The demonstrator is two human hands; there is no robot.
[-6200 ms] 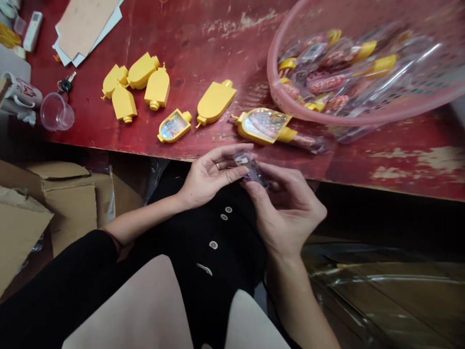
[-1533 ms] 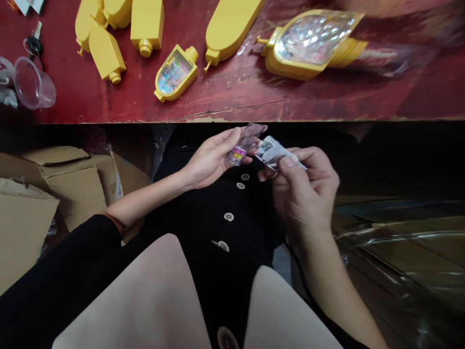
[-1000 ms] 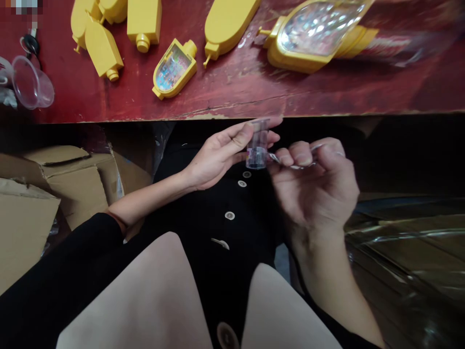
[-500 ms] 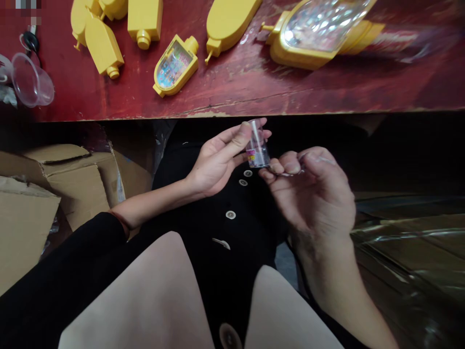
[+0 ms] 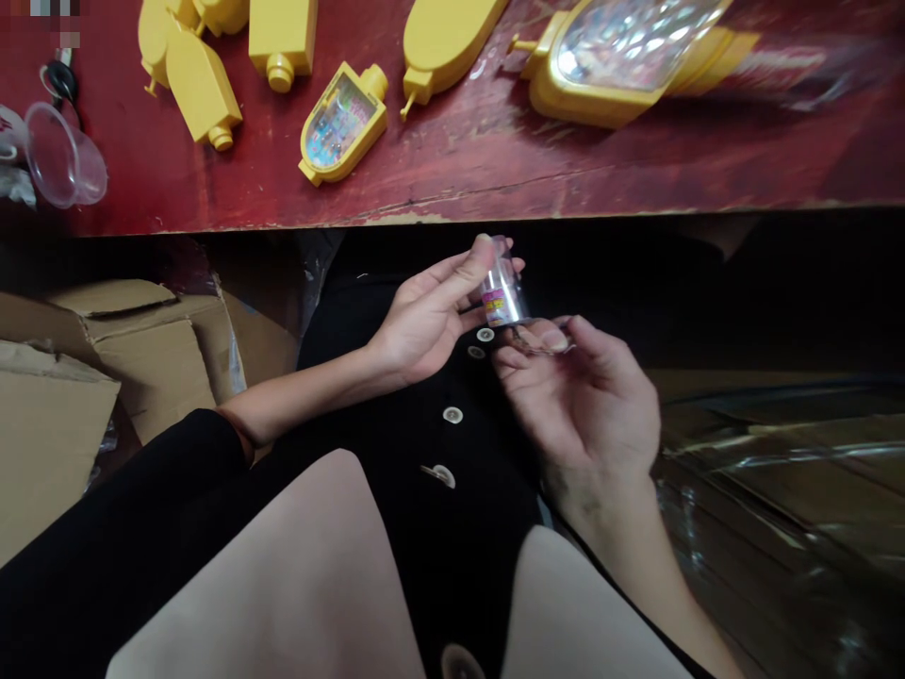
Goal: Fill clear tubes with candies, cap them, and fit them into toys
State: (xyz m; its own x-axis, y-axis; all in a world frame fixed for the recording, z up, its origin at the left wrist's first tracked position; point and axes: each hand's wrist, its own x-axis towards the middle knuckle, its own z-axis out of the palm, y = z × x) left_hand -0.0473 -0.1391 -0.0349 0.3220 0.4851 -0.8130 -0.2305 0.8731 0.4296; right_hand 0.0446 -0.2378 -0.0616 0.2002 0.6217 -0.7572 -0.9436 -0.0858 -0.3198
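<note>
My left hand is closed around a small clear plastic cylinder, thumb along its upper side. A pink and yellow label shows near its lower end. Just below and to the right, my right hand pinches a thin see-through piece of plastic between thumb and fingers. This piece lies over the fingertips, close under the cylinder's lower end; whether the two touch I cannot tell. Both hands are above my lap, in front of the table edge.
On the red table lie several yellow plastic cases, one a small yellow pinball toy. A bigger yellow toy with a shiny clear cover lies at the right. A clear cup is at the left. Cardboard stands below the table.
My right hand has turned and shifted slightly left and down, so the clear piece now shows across its fingers. The cylinder has tilted a little, with its label turned more into view.
</note>
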